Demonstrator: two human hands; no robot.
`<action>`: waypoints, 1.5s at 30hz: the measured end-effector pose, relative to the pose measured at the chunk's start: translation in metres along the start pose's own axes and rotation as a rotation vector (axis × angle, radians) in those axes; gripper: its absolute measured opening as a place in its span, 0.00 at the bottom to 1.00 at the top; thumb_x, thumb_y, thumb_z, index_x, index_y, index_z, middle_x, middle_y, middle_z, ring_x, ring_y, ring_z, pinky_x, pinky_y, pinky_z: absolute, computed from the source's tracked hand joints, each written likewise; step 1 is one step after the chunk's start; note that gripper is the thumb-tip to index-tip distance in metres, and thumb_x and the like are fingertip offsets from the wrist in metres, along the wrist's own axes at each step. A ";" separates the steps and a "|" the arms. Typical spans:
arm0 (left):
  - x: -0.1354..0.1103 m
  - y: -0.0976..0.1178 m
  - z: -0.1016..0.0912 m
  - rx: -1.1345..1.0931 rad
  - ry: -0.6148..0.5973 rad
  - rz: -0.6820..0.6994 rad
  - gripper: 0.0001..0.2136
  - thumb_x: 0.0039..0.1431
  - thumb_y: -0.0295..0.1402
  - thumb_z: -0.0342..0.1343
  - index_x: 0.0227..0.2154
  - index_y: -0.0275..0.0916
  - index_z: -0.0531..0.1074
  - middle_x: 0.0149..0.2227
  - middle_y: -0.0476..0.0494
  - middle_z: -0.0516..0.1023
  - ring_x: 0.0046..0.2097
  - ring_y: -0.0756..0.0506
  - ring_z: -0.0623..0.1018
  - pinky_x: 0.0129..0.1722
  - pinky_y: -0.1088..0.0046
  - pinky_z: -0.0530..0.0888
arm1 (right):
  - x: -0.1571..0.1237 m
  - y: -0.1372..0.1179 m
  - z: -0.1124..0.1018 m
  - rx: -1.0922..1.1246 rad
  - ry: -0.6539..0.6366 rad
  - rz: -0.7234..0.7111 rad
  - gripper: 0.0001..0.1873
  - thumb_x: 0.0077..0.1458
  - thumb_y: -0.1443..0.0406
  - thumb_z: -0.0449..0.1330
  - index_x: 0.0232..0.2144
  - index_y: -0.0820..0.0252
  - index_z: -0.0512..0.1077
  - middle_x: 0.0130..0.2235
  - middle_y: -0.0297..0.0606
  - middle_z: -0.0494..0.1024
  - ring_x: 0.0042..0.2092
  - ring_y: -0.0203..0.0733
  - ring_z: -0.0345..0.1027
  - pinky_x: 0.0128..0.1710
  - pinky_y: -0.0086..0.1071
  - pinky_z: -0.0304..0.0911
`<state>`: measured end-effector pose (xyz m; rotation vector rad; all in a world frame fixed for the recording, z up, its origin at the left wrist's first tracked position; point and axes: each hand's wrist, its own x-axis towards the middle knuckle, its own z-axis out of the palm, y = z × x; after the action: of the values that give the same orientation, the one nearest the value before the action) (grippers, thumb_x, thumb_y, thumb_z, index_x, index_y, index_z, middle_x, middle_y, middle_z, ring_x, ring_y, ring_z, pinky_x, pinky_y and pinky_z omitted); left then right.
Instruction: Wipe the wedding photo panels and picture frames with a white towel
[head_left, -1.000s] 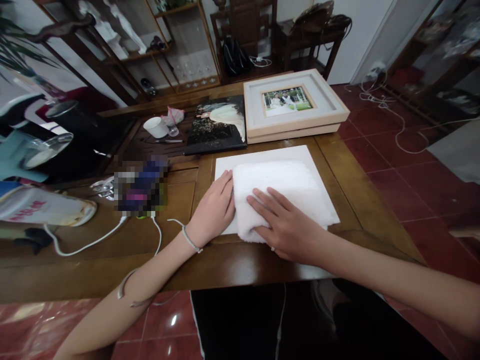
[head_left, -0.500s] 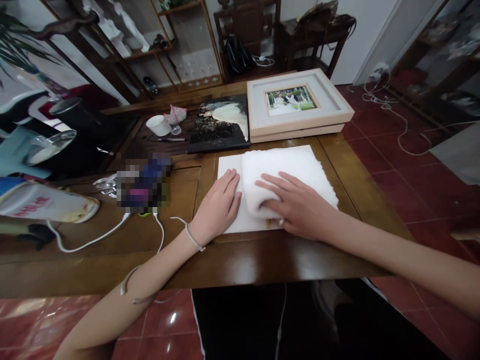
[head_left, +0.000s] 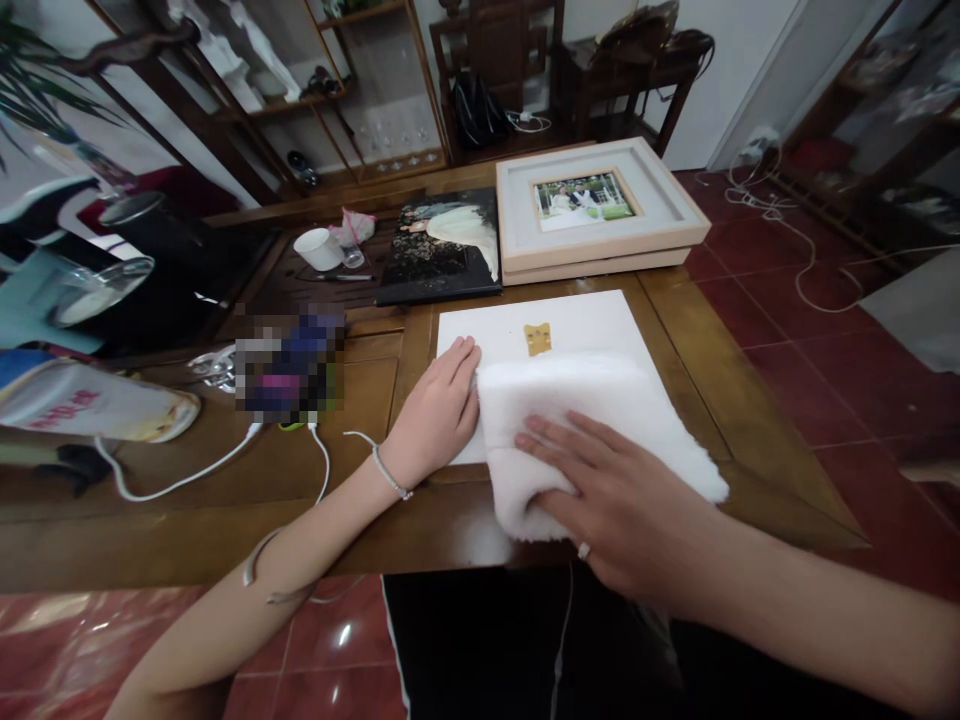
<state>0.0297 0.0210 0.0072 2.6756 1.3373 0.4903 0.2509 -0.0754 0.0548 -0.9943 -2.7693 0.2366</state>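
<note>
A white board [head_left: 480, 325] lies flat on the wooden table, with a small tan metal hanger plate [head_left: 537, 339] showing near its far edge. My right hand [head_left: 600, 485] grips a folded white fluffy cloth [head_left: 517, 400], thumb tucked under the fold and fingers spread over its top. The cloth covers the near part of the board and overlaps its front edge. My left hand [head_left: 439, 405] lies flat along the board's left side, fingers stretched out and holding nothing.
Behind the board are a dark portrait panel [head_left: 442, 245] and stacked pale wooden frames [head_left: 600, 255] with a photo. To the left are a white cup [head_left: 319, 249], a blurred-out item with white cables [head_left: 289, 370] and a tipped canister [head_left: 97, 400]. The table [head_left: 420, 520] ends close to my body.
My right hand has pulled the cloth toward me and slightly right, uncovering the tan plate and the board's far part. My left hand has stayed in place.
</note>
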 end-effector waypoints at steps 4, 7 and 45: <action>0.001 0.002 -0.001 0.004 0.000 -0.014 0.22 0.68 0.32 0.41 0.60 0.24 0.60 0.64 0.25 0.61 0.67 0.36 0.58 0.65 0.52 0.60 | 0.006 0.047 -0.004 -0.079 0.031 0.053 0.22 0.47 0.74 0.59 0.47 0.63 0.72 0.63 0.53 0.63 0.65 0.58 0.53 0.61 0.56 0.53; 0.001 0.003 -0.002 0.006 -0.005 -0.021 0.22 0.68 0.32 0.41 0.60 0.23 0.59 0.64 0.24 0.61 0.67 0.36 0.58 0.65 0.53 0.60 | 0.012 0.088 -0.005 -0.178 0.096 0.087 0.20 0.49 0.76 0.56 0.46 0.66 0.72 0.63 0.55 0.63 0.65 0.58 0.52 0.61 0.57 0.53; 0.001 0.003 -0.002 0.025 0.010 -0.001 0.21 0.69 0.32 0.41 0.59 0.24 0.60 0.63 0.24 0.61 0.67 0.36 0.58 0.65 0.53 0.59 | -0.043 0.009 -0.027 -0.040 -0.066 0.234 0.22 0.37 0.73 0.58 0.39 0.54 0.75 0.51 0.44 0.77 0.57 0.60 0.65 0.49 0.50 0.68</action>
<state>0.0322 0.0200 0.0104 2.6959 1.3558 0.4902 0.2950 -0.0937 0.0742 -1.3460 -2.7228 0.2518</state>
